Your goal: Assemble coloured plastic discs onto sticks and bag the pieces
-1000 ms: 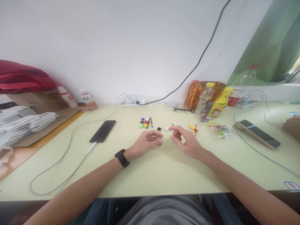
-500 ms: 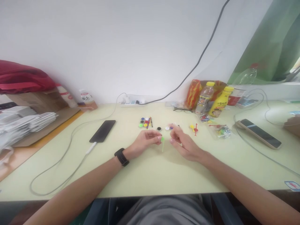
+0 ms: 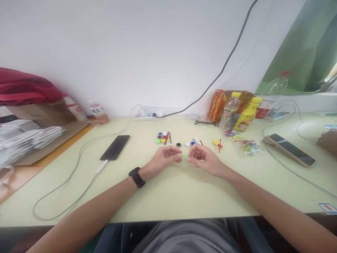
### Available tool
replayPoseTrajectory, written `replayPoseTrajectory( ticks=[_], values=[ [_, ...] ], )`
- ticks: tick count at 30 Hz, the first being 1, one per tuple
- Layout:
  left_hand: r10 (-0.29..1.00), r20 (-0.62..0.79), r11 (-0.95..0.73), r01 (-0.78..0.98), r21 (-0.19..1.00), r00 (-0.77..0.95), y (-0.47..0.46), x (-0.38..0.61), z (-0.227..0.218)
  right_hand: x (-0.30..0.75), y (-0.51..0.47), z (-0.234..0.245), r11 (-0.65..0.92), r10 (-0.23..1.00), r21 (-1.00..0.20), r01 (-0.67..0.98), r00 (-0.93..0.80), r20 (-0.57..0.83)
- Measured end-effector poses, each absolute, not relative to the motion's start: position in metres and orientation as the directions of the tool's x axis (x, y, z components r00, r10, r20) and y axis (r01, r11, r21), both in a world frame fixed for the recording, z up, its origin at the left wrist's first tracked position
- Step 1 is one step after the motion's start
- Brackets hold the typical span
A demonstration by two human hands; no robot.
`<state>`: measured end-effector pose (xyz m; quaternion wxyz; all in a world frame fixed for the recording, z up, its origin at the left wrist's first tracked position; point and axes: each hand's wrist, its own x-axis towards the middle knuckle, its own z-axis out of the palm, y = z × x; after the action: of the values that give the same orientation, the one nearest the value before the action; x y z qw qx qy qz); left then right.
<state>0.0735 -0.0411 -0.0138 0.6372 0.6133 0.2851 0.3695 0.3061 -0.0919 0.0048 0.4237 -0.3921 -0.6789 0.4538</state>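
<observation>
My left hand (image 3: pixel 168 155) pinches a small bright green plastic piece (image 3: pixel 183 157) between thumb and fingertips, just above the table. Close on its right side is my right hand (image 3: pixel 202 160), thumb and fingers drawn together in a pinch; whether anything is between them cannot be made out. Beyond the hands lie a black disc (image 3: pixel 178 144), a white disc (image 3: pixel 187 144) and some thin blue, white and black sticks (image 3: pixel 197 141). A cluster of small coloured discs (image 3: pixel 159 137) with several sticks (image 3: pixel 167 137) sits farther left.
Right of the hands are yellow (image 3: pixel 215 143) and red plastic pieces (image 3: pixel 220 145) and a clear bag of parts (image 3: pixel 249 147). Bottles (image 3: pixel 247 116) stand behind. Phones lie left (image 3: pixel 115 147) and right (image 3: pixel 291 149), with a cable (image 3: pixel 79 161) along the left. Glasses (image 3: pixel 205 124) rest near the wall.
My right hand has come in and down, its fingers closing beside the green piece. The green stem that hung below my left fingertips no longer shows. My left hand has hardly moved.
</observation>
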Motion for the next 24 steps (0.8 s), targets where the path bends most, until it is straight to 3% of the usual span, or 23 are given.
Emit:
replayPoseTrajectory(
  ticks=[15, 24],
  values=[
    [0.811, 0.097, -0.04, -0.112, 0.993, 0.577, -0.045, 0.075, -0.009, 0.306, -0.09, 0.002, 0.223, 0.905, -0.973, 0.052, -0.382, 0.187],
    [0.814, 0.126, -0.045, -0.154, 0.987, 0.567, -0.043, 0.074, -0.01, 0.308, -0.087, -0.006, 0.159, 0.951, -0.987, 0.013, -0.272, 0.149]
  ],
)
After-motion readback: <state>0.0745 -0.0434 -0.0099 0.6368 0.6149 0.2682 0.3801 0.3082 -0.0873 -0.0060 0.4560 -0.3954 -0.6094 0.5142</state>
